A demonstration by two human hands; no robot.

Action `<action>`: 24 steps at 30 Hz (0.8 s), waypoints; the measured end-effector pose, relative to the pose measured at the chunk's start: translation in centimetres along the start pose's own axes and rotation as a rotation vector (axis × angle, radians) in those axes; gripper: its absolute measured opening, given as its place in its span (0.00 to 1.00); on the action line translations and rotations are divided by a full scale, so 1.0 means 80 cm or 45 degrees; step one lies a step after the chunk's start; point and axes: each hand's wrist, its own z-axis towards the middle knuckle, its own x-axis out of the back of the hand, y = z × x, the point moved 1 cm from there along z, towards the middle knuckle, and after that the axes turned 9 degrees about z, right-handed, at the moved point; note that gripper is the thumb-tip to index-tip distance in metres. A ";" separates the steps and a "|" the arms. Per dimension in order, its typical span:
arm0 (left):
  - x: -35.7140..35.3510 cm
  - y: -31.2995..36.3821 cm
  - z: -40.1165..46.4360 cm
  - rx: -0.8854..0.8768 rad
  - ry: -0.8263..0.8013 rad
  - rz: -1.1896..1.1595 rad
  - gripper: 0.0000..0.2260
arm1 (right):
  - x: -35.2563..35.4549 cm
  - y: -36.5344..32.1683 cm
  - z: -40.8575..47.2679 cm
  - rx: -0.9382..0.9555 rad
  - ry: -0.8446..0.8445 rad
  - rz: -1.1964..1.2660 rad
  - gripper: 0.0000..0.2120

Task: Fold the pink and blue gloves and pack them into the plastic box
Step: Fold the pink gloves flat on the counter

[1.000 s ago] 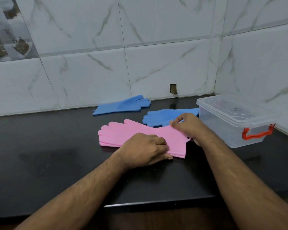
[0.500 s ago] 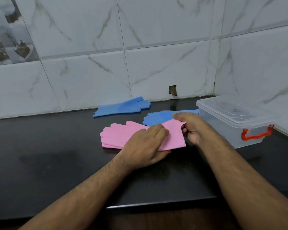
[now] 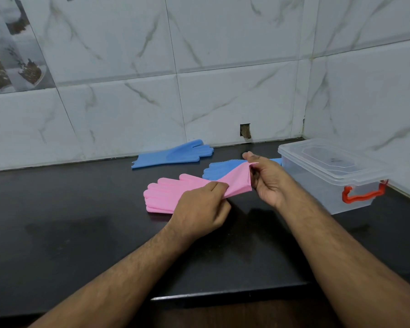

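Stacked pink gloves (image 3: 173, 194), cuff end lifted off counter, pinched by both hands (image 3: 234, 192)

Counter layout, head view.
Stacked pink rubber gloves (image 3: 168, 195) lie centre on the dark stone counter (image 3: 81, 233); one blue rubber glove (image 3: 173, 154) behind near the wall, another (image 3: 219, 168) behind-right, beside the lidded clear plastic box (image 3: 329, 176) at far right.

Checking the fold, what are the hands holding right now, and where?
Both hold the pink gloves: the right hand pinches the lifted cuff end, the left hand pinches mid-length.
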 end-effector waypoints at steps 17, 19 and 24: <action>0.013 -0.025 -0.010 0.407 0.563 -0.710 0.08 | 0.005 0.008 0.004 0.247 -0.548 -0.588 0.15; 0.015 -0.023 -0.010 0.365 0.542 -0.674 0.08 | 0.007 0.012 0.002 0.233 -0.561 -0.695 0.16; 0.019 -0.020 -0.011 0.307 0.510 -0.608 0.09 | 0.012 0.020 -0.003 0.183 -0.605 -0.877 0.27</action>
